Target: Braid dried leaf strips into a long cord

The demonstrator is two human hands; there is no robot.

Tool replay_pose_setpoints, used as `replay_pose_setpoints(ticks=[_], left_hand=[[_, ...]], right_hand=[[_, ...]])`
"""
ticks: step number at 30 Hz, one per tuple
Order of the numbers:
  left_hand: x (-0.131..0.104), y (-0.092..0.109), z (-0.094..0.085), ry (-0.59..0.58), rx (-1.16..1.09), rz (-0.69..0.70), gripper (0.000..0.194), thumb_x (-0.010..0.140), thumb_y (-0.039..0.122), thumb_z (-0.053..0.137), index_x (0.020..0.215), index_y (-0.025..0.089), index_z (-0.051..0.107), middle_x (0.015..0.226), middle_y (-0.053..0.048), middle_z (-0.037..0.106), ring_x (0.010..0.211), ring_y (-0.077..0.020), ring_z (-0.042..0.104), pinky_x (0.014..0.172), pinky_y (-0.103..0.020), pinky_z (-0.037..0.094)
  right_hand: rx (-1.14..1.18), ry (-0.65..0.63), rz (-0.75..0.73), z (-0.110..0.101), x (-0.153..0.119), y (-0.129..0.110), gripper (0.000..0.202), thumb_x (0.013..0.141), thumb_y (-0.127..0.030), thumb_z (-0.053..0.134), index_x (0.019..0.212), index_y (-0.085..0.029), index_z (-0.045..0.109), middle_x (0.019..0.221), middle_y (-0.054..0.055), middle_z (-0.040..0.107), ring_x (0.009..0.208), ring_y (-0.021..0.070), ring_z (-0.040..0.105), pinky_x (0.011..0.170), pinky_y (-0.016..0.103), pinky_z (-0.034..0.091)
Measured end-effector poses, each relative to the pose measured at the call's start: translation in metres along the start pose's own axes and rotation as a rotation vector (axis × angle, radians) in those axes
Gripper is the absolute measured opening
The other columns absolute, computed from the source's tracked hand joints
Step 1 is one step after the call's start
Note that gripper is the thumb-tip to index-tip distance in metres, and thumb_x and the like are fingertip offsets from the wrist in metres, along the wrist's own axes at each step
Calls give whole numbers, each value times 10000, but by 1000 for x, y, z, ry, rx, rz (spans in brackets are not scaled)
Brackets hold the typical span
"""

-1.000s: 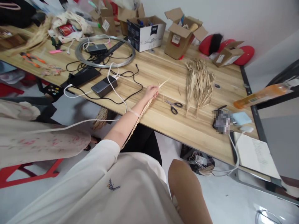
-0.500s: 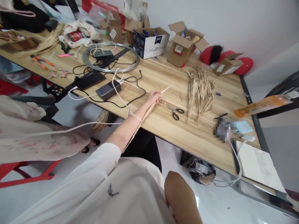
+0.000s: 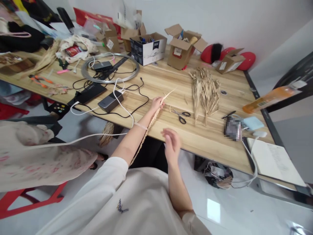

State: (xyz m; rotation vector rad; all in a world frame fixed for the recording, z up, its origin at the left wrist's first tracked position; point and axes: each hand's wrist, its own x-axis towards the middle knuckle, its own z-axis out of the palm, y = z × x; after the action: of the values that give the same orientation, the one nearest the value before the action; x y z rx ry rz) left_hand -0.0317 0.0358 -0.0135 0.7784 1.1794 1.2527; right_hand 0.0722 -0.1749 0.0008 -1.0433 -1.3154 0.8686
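Wood-grain tabletop (image 3: pixel 207 137) spans most of the scene, its front edge before the worker. Toward the wall: an open brown cardboard box (image 3: pixel 180 54), with a white-and-dark carton (image 3: pixel 153 51) to its left. A broad coil of metal wire (image 3: pixel 84 72) lies flat on the left side; a grey power brick (image 3: pixel 111 102) sits nearer the front. Bundles of dried leaves (image 3: pixel 210 93) lie right of centre, leafy ends toward the wall, narrow ends toward the front. Plaited straw strip (image 3: pixel 153 120) runs from the left hand (image 3: pixel 157 102) back alongside that forearm, past the front edge toward the lap; loose pointed ends jut out beyond the hand. Left fingers pinch the strip near those ends, over the tabletop. Right hand (image 3: pixel 172 143) is apart from it, near the front edge, slightly blurred; fingers loosely bent, released. Black-handled scissors (image 3: pixel 180 114) lie between left hand and leaves, blades toward the hand.
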Motion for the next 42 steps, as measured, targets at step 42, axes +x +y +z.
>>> replay_pose_setpoints(ticks=[42], left_hand=[[6, 6, -9, -115, -388, -163, 328, 918, 424, 424, 716, 173, 486, 383, 103, 258, 239, -12, 240, 276, -150, 113]], right_hand=[[228, -917, 807, 0, -92, 95, 473, 765, -517, 601, 1033, -135, 672, 966, 115, 696, 872, 196, 664, 805, 357, 508]])
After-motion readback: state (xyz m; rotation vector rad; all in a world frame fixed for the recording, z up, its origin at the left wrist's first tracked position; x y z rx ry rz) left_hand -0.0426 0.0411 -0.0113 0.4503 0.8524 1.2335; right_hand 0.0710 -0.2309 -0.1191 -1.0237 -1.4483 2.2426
